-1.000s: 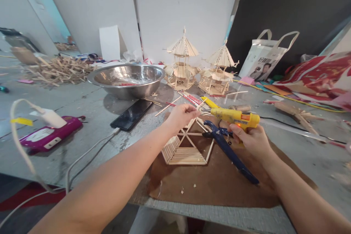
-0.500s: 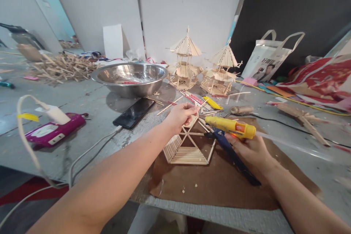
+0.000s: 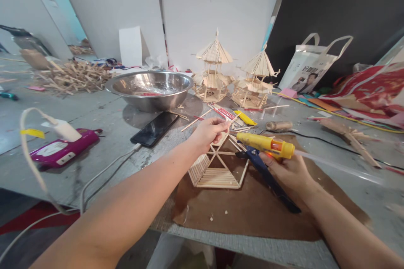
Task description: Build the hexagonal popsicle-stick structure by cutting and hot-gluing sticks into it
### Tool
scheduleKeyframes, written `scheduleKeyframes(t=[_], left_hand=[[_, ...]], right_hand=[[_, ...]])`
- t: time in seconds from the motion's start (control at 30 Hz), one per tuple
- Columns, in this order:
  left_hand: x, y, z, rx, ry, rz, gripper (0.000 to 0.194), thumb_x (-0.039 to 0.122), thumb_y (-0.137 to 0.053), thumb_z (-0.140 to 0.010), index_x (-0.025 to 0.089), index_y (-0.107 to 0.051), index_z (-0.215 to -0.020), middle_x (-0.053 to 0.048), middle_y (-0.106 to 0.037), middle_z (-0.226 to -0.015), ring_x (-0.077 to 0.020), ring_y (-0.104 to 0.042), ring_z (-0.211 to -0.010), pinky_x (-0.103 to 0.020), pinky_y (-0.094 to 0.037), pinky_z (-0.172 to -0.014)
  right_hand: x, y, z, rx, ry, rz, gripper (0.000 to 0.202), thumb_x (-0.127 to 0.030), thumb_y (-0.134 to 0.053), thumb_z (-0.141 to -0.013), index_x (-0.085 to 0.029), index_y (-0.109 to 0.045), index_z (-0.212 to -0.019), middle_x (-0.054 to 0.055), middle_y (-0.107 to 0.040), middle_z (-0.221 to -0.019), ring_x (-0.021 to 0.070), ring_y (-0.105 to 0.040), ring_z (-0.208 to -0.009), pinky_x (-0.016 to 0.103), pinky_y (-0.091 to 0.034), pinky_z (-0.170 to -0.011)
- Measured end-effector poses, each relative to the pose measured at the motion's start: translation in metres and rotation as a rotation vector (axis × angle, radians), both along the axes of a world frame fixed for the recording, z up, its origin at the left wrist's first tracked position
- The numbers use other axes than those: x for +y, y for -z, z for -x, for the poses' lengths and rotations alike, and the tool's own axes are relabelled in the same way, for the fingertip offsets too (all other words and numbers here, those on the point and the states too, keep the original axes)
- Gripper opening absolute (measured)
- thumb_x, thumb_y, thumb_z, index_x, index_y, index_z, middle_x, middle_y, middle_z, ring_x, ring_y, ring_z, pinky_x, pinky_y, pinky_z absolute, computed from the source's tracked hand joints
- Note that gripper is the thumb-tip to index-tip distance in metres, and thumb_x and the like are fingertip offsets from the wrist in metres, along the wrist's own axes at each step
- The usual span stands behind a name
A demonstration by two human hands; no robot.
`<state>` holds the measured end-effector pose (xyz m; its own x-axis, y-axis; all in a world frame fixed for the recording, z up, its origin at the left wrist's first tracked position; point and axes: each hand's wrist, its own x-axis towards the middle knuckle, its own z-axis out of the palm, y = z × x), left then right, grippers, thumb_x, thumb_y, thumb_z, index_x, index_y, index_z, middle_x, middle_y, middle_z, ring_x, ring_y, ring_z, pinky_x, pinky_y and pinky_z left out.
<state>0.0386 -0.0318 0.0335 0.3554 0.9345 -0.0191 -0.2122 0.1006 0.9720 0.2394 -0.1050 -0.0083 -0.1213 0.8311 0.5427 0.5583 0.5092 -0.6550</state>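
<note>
My left hand (image 3: 212, 133) pinches a thin wooden stick (image 3: 234, 119) above the far corner of a hexagonal stick frame (image 3: 217, 178). Several slatted sections fill part of that frame, which lies on a brown sheet (image 3: 252, 218). In my right hand (image 3: 288, 172) is a yellow and blue glue gun (image 3: 265, 144), its nozzle pointing left at the frame's far side, near my left fingertips. A clear glue stick comes out of the gun's back end.
Behind stand a steel bowl (image 3: 151, 96) and two stick pagodas (image 3: 213, 80) (image 3: 255, 82). A phone (image 3: 154, 129) and a purple power strip (image 3: 66, 149) lie left with cables. Stick scraps and a yellow tool (image 3: 244, 118) lie beyond the frame; a bag (image 3: 304, 67) stands back right.
</note>
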Motion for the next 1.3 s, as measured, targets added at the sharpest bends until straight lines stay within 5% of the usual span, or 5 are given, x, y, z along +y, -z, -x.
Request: scheduleKeyframes(t=[0.77, 1.3], left_hand=[[0.0017, 0.0003, 0.0006, -0.024, 0.004, 0.027, 0.018, 0.022, -0.062, -0.062, 0.013, -0.046, -0.059, 0.004, -0.049, -0.05, -0.0002, -0.031, -0.03, -0.016, -0.015, -0.031], [0.0036, -0.0009, 0.0027, -0.05, 0.005, 0.031, 0.023, 0.026, -0.064, -0.059, 0.013, -0.045, -0.056, 0.004, -0.049, -0.05, -0.0004, -0.032, -0.031, -0.015, -0.014, -0.031]], right_hand=[[-0.0013, -0.0021, -0.0004, -0.032, 0.018, -0.017, 0.022, -0.028, -0.054, -0.071, -0.019, -0.058, -0.09, 0.003, -0.062, -0.082, 0.0172, -0.059, -0.07, 0.029, -0.05, -0.062], [0.0063, -0.0017, -0.0065, -0.032, 0.047, 0.037, 0.024, -0.03, -0.053, -0.071, -0.018, -0.058, -0.092, 0.004, -0.063, -0.089, 0.0205, -0.058, -0.081, 0.035, -0.048, -0.074]])
